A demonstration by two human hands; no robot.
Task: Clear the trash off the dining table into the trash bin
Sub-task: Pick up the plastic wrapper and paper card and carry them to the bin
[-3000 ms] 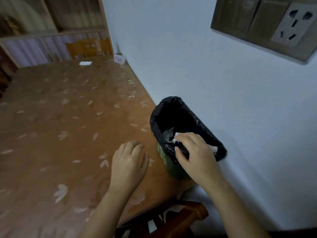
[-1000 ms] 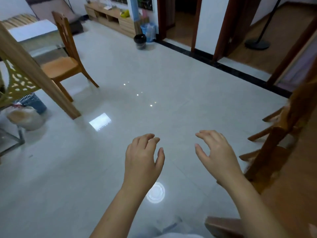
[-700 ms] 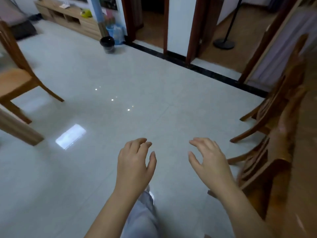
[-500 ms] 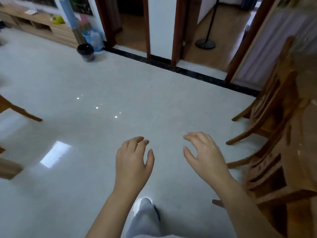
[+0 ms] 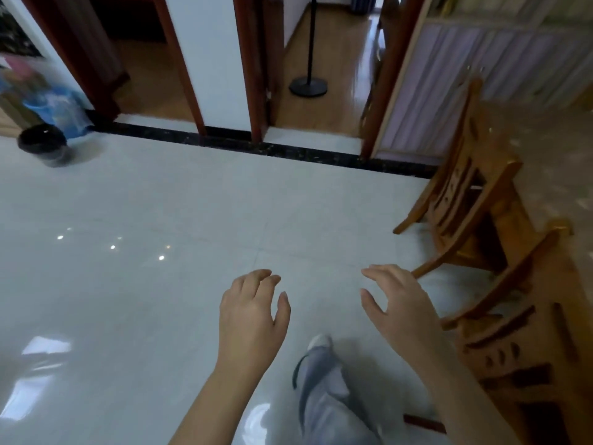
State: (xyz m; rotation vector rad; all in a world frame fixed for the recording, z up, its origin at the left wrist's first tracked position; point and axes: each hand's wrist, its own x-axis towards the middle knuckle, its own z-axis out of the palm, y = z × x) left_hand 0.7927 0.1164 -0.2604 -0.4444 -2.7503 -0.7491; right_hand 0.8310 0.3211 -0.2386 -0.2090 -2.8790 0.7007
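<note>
My left hand and my right hand hover side by side over the pale tiled floor, fingers apart and slightly curled, holding nothing. The dining table shows only as a brown floral-patterned surface at the right edge, behind the chairs. No trash is visible in either hand or on the visible strip of table. The green bin with the black liner from earlier is out of view. A different small black bin stands far off at the left by the wall.
Two wooden chairs stand along the right side, close to my right arm. Doorways with dark red frames and a black floor-lamp base lie ahead. My grey trouser leg and shoe are below the hands.
Three seconds ago my right hand was at the lined bin on the table. Since then the view has turned away across the floor and swung right; both hands stay empty.
</note>
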